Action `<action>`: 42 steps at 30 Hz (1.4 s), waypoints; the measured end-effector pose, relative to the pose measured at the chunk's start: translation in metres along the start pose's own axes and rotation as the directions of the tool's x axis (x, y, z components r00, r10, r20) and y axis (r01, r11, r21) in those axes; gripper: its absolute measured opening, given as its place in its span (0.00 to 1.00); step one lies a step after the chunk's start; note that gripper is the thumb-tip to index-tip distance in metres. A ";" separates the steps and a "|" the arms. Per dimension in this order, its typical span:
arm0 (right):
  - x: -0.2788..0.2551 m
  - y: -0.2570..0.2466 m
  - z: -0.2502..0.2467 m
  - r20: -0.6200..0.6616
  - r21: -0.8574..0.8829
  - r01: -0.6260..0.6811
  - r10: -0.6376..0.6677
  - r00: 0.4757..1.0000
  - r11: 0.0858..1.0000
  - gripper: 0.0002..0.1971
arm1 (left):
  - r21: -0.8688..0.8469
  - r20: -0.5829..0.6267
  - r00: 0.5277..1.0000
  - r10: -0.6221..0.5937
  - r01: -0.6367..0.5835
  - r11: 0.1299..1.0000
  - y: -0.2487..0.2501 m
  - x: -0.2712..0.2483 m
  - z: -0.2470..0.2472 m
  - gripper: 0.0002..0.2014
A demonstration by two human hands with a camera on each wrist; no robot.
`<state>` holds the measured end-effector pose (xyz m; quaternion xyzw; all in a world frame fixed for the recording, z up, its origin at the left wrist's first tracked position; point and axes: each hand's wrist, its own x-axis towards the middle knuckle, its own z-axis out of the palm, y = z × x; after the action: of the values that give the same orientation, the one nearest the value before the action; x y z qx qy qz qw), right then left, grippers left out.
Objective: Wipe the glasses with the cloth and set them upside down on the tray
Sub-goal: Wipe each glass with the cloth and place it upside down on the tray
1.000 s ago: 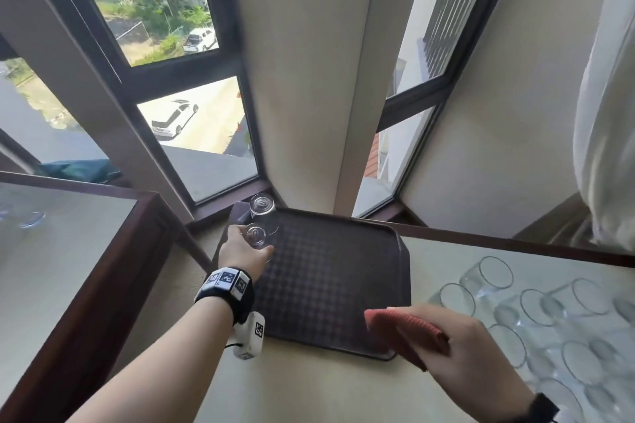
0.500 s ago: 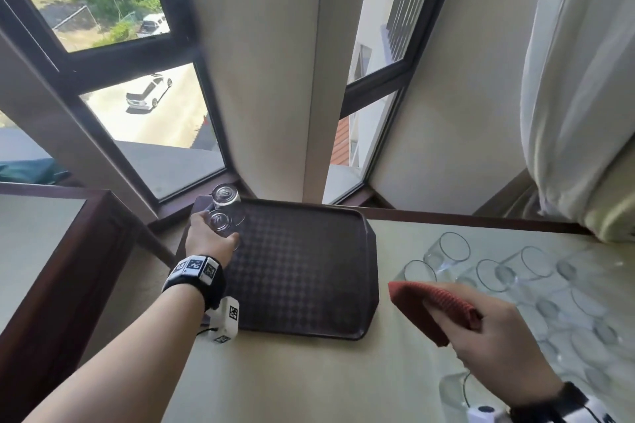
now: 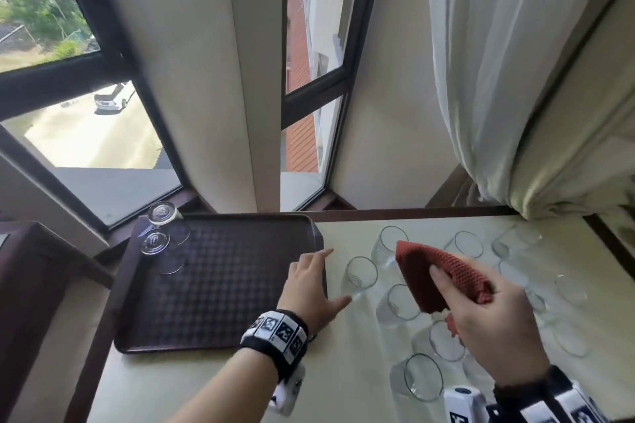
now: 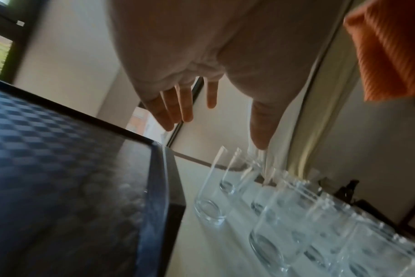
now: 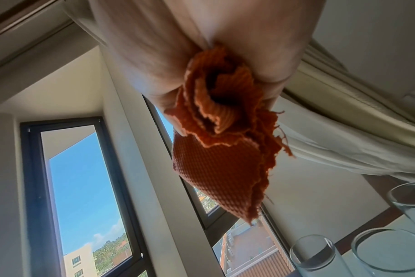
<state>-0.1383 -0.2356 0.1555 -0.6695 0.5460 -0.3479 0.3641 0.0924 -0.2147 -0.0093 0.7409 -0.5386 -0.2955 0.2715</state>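
This looks like a room high up in an apartment or hotel building. Dark-framed windows point(image 3: 113, 120) fill the upper left of the head view, looking down on a parked white car point(image 3: 111, 100) and trees. A pale curtain point(image 3: 498, 72) hangs at upper right. Along the bottom runs a cream table point(image 3: 213, 385) with dark wood edging, carrying a brown tray point(image 3: 220, 285) and many clear glasses point(image 3: 398, 306).
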 end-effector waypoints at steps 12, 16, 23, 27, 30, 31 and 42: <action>0.008 0.025 -0.027 0.061 0.012 -0.019 0.019 0.998 1.000 0.10 | -0.048 0.052 0.997 -0.060 0.063 0.997 0.023 0.032 0.057 0.37; 0.012 0.031 -0.022 0.098 0.023 -0.055 0.053 0.994 0.998 0.05 | -0.510 -0.142 0.962 -0.233 0.130 0.850 0.030 0.012 0.031 0.37; 0.036 -0.010 0.002 0.106 0.179 -0.060 0.041 0.993 0.982 0.03 | -0.940 -0.180 0.969 -0.168 -0.120 0.318 0.112 -0.016 -0.073 0.36; 0.055 -0.071 0.007 0.076 0.338 0.125 -0.160 0.984 0.933 0.11 | -0.932 -0.199 0.978 -0.057 -0.171 0.319 0.169 -0.031 -0.122 0.20; 0.050 -0.117 0.012 0.101 0.457 0.325 -0.411 0.906 0.828 0.21 | -0.912 -0.222 0.974 0.039 -0.221 0.346 0.201 -0.043 -0.144 0.25; 0.045 -0.129 0.015 0.089 0.461 0.422 -0.514 0.853 0.781 0.23 | -0.898 -0.237 0.970 0.057 -0.241 0.367 0.207 -0.045 -0.149 0.27; 0.018 -0.138 0.027 -0.001 0.463 0.688 -0.776 0.630 0.558 0.32 | -0.844 -0.324 0.944 0.067 -0.320 0.430 0.232 -0.062 -0.199 0.35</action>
<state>-0.0466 -0.2310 0.2629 -0.7720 0.0868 -0.5065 0.3741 0.0740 -0.2014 0.3020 0.4520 -0.3492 -0.4066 0.7131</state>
